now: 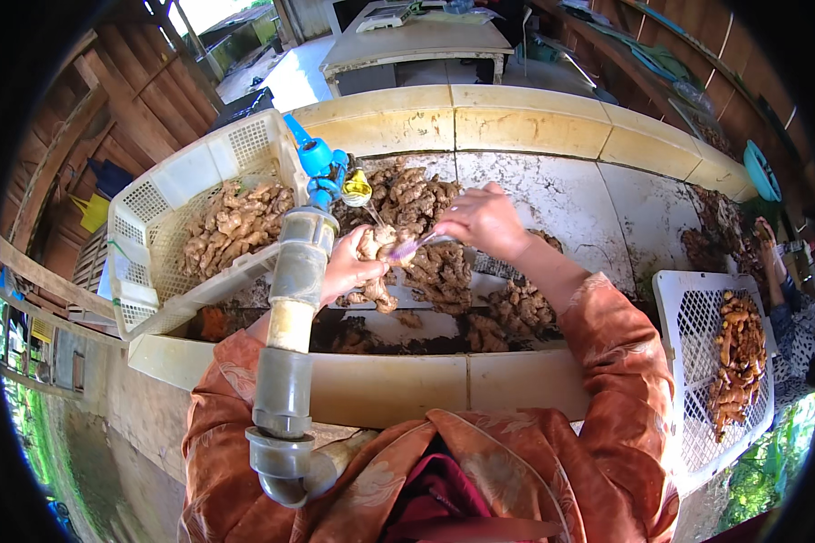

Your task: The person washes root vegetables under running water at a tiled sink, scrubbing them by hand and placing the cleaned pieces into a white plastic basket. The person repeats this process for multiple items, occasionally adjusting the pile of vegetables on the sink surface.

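Note:
My left hand [342,268] is closed around a pale knobbly ginger root [371,294], just beyond the upright grey pipe. Thin water runs onto the root from a blue tap [317,161] that has yellow material at its spout. In my right hand [485,223] is a small brush with a purplish head [407,248], blurred by motion and pressed against the root. Its bristles cannot be made out. Beneath and around both hands lie piles of brown, muddy ginger [414,199] in a tiled basin [552,185].
A white plastic crate [145,213] holding ginger stands at the left. The grey pipe [282,299] rises close to my left arm. At the right is a white mesh crate [693,362] with more ginger, near another person's hand [771,262]. A table [417,41] stands beyond the basin wall.

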Available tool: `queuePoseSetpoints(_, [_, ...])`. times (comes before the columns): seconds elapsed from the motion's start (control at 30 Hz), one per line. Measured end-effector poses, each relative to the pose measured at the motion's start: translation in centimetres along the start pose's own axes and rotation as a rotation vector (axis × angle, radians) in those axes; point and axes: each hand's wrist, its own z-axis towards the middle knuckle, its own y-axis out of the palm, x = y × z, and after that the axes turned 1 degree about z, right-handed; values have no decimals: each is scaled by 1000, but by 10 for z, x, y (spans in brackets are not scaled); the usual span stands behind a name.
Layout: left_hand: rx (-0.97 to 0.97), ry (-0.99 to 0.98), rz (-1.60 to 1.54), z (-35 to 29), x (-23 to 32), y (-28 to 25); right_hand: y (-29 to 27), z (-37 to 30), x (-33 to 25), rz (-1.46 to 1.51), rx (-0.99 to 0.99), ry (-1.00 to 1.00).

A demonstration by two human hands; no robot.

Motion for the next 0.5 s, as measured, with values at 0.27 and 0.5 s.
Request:
queuePoseSetpoints(0.27, [-72, -9, 25, 0, 6, -5, 10, 0, 0, 139, 21, -136])
queuePoseSetpoints(0.5, [-205, -50, 11, 3, 4, -10, 1, 4, -5, 146, 37, -38])
